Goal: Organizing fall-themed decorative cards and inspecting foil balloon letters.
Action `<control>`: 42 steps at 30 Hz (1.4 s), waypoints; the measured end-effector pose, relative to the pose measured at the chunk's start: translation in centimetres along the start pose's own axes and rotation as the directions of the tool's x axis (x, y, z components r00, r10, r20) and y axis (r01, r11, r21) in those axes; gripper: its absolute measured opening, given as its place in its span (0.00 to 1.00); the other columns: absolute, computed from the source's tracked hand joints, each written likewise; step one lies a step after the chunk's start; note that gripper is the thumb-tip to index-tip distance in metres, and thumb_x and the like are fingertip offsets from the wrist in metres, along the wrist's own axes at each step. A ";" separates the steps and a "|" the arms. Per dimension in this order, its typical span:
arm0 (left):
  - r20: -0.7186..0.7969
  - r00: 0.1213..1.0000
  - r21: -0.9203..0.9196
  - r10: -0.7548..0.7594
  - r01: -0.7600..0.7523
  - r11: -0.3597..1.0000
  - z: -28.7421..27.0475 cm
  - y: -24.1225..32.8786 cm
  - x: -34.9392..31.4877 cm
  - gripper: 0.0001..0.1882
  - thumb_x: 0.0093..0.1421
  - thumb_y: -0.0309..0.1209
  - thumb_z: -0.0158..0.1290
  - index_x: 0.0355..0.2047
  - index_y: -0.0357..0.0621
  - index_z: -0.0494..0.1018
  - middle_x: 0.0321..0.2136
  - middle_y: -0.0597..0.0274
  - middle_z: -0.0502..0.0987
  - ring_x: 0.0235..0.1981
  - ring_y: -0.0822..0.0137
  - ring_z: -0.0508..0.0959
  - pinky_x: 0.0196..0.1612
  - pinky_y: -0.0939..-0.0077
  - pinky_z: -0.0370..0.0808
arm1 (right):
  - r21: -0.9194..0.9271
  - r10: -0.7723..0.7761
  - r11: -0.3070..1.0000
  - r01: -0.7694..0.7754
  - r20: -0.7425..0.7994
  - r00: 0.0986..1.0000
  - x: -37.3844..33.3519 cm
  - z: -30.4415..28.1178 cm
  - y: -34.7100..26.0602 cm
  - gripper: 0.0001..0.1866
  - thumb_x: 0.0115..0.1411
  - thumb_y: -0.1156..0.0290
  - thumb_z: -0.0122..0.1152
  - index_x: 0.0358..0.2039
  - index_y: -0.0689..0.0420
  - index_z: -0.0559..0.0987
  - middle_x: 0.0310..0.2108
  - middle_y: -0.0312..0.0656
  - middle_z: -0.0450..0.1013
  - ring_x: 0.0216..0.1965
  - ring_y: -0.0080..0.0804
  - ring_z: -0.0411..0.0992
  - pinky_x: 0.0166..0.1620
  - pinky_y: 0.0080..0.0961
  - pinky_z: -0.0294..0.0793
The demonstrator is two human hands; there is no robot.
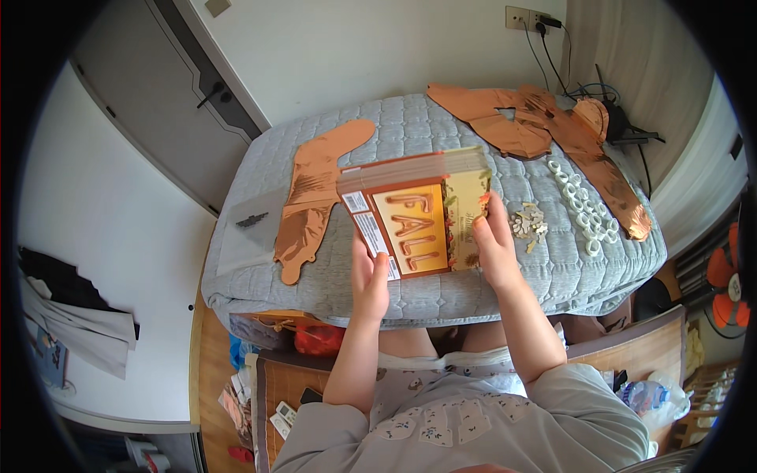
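Over the grey quilted bed I hold up a thick stack of printed cards, brown and yellow with pictured balloon letters and a leafy border. My left hand is closed on its lower left edge, thumb over the front. My right hand grips the right edge the same way. The fingers behind the stack are partly hidden. A flat copper foil balloon lies left of the stack, and more copper foil balloons lie at the far right. Small pale pieces sit in a pile near my right hand.
White ribbon-like rings lie in rows on the right of the bed. A clear plastic sheet or bag with a dark piece lies at the left. Black cables hang from a wall socket. An orange-bladed fan stands right.
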State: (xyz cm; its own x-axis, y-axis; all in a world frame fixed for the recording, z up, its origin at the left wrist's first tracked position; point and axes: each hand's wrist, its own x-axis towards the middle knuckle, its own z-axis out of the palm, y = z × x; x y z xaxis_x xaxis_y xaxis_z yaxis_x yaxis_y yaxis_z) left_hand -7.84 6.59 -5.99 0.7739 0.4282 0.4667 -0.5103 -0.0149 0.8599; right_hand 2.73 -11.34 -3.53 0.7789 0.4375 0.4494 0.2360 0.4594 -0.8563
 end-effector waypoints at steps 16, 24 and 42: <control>-0.012 1.000 -0.037 -0.020 0.019 0.999 -1.4 -2.3 -0.2 0.35 0.74 0.49 0.38 0.70 0.37 0.46 0.66 0.55 0.59 0.65 0.65 0.61 0.67 0.66 0.56 | 0.014 0.049 0.999 -0.048 -0.096 0.994 -1.2 1.1 -0.3 0.30 0.70 0.63 0.53 0.66 0.61 0.58 0.59 0.41 0.65 0.59 0.27 0.62 0.63 0.28 0.59; 0.114 0.992 -0.050 0.056 -0.050 0.997 -2.8 -1.7 0.9 0.46 0.68 0.60 0.43 0.70 0.37 0.47 0.65 0.55 0.60 0.65 0.65 0.61 0.66 0.67 0.56 | 0.082 0.067 0.995 -0.060 -0.075 0.995 -1.4 -0.3 0.5 0.31 0.69 0.64 0.56 0.66 0.60 0.58 0.60 0.40 0.65 0.60 0.27 0.62 0.64 0.28 0.58; -0.042 0.994 -0.244 0.102 -0.109 0.964 -0.1 -0.6 1.5 0.30 0.67 0.40 0.55 0.63 0.37 0.61 0.58 0.60 0.70 0.57 0.68 0.69 0.62 0.68 0.64 | -0.530 -0.137 0.839 0.121 0.008 0.990 0.2 0.7 -2.2 0.32 0.55 0.63 0.75 0.53 0.64 0.69 0.42 0.39 0.76 0.45 0.27 0.73 0.51 0.26 0.71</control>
State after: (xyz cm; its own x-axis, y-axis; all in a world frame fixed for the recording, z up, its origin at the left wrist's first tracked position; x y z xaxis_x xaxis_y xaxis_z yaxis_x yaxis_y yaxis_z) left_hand -6.40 7.37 -5.81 0.7015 0.4622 0.5425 -0.6675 0.1592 0.7274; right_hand 1.99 -11.72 -1.41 0.7343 0.3766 0.5648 0.6002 0.0285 -0.7994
